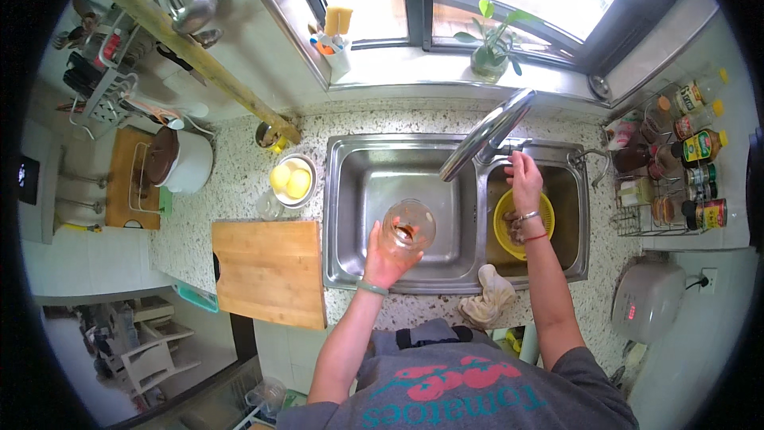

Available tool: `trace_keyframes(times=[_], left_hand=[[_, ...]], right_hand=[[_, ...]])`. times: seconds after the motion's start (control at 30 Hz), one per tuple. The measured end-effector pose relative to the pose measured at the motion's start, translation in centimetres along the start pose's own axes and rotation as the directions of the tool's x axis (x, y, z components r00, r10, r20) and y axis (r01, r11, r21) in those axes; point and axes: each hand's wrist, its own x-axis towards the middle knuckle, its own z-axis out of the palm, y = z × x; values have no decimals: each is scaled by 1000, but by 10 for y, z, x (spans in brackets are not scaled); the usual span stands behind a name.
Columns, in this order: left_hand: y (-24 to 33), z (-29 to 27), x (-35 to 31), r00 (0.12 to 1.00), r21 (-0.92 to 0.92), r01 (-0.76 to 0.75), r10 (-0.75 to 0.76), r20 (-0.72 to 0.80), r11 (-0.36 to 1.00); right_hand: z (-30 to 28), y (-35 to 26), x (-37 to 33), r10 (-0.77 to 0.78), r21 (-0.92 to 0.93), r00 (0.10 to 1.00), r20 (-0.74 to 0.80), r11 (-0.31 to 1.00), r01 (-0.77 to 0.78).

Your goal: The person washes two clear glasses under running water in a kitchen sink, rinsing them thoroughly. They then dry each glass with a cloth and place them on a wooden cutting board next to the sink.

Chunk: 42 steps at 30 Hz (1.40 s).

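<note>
My left hand (383, 259) is wrapped round a clear glass jar (415, 221), held over the left basin of the steel sink (404, 280). Some reddish-brown matter shows inside the jar. At the back of the right basin, my right hand (525, 185) has its fingers bent together at the handle by the base of the chrome faucet (487, 137); the hand partly hides the handle. The spout leans over the left basin, and I make out no running water. Beneath my right wrist, a yellow colander (503, 239) sits in the right basin with pale brownish pieces in it.
Left of the sink lie a wooden cutting board (269, 267) and a white bowl (309, 197) with yellow round items. A crumpled cloth (489, 296) rests on the sink's front edge. Bottles crowd a wire rack (637, 223) at right. A potted plant (489, 64) stands on the windowsill.
</note>
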Motion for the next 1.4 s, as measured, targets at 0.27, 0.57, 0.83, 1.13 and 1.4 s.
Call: trace_keyframes(times=[0.27,0.57,0.83,1.13,1.4], left_hand=[[4,4,27,999,-38,51,-51,-5,998],[0,16,52,994,-6,98,-97,59,995],[2,23,70,989,23,140,-141,39,990],[1,20,74,956,-72,284,-277,94,956],[4,-3,65,952,103,302,-305,18,948]], right_hand=[[-1,8,36,-101,-208,987,-122,975,74],[-11,16,62,-223,-424,957,-187,897,126],[-20,26,76,-110,-410,965,-236,912,4],[10,-60,-64,-396,-68,809,433,881,468],[44,-57,-98,-314,-174,605,732,772,611]])
